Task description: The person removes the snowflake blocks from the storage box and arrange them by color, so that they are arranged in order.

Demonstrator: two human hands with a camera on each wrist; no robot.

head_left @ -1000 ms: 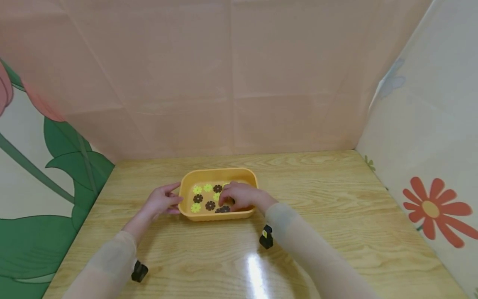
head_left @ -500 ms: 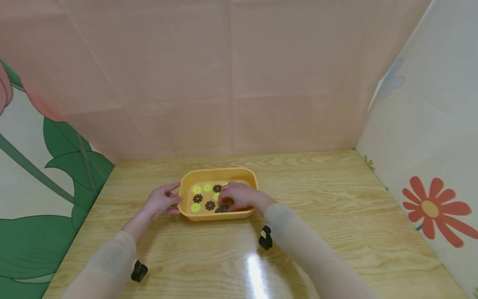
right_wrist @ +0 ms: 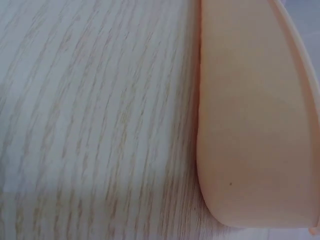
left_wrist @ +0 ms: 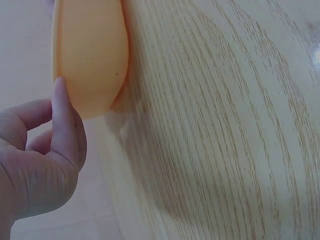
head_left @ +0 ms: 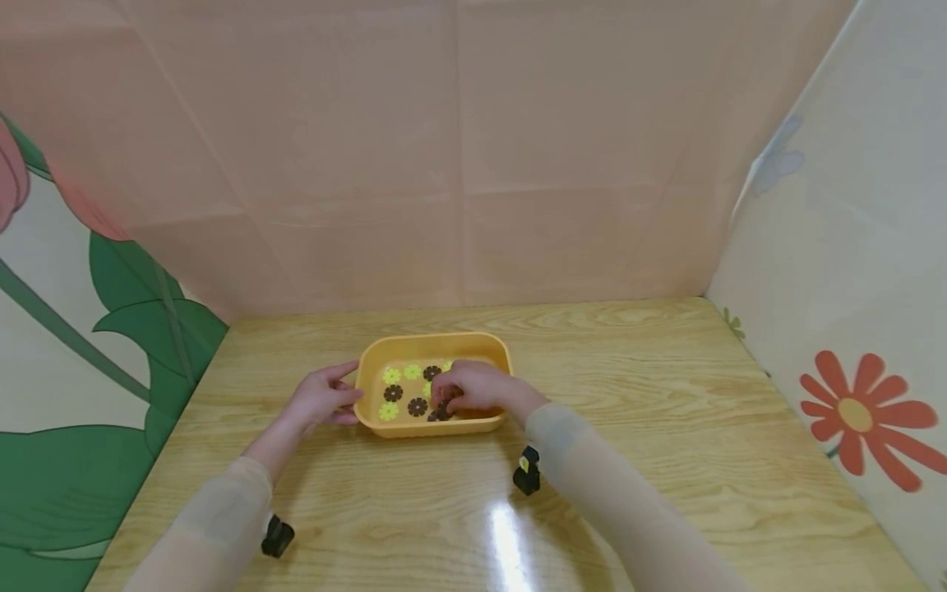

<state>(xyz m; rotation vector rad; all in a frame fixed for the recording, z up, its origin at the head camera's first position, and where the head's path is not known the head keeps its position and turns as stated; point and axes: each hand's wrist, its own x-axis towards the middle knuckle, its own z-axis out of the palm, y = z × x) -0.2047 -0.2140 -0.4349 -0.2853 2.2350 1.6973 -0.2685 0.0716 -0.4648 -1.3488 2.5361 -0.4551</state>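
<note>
A yellow-orange plastic tray (head_left: pixel 399 430) sits on the wooden table in the head view. Flat flower-shaped pieces lie in it, several yellow, such as a yellow flower piece (head_left: pixel 388 410), and several brown, such as a brown flower piece (head_left: pixel 418 407). My left hand (head_left: pixel 320 400) touches the tray's left end from outside, fingers fairly straight. The left wrist view shows that hand (left_wrist: pixel 45 145) with a fingertip at the rim. Inside the tray, my right hand (head_left: pixel 477 385) curls its fingers at a brown flower piece (head_left: pixel 444 410), partly hidden, and seems to pinch it. The right wrist view shows no hand.
The wooden table (head_left: pixel 629 395) extends around the tray. A pinkish sheet (head_left: pixel 459 164) hangs behind it, and flower-printed sheets stand at both sides. A black wrist device (head_left: pixel 527 471) is under the right forearm, another black device (head_left: pixel 277 537) by the left.
The right fingers have shifted slightly over the brown flower piece, which now shows narrower beneath them. The left hand and the tray have stayed in place.
</note>
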